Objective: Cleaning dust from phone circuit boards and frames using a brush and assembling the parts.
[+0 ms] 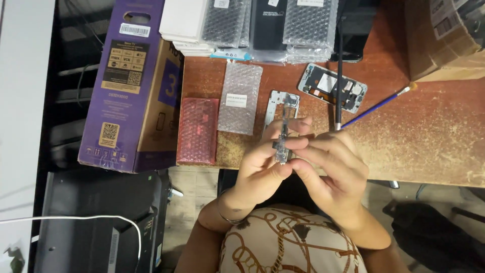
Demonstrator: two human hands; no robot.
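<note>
My left hand and my right hand meet above the near edge of the brown table. Together they pinch a small dark circuit board between fingertips and thumbs. A thin black tool stands up from my right hand's fingers. Just behind the hands lies a silver phone frame, partly hidden by my fingers. Another opened phone frame with parts inside lies further back.
A red bubble-wrapped packet and a clear bubble-wrapped packet lie at left. Several wrapped phone parts are stacked at the back. A blue-handled brush, a cardboard box, a purple carton and a black device surround the table.
</note>
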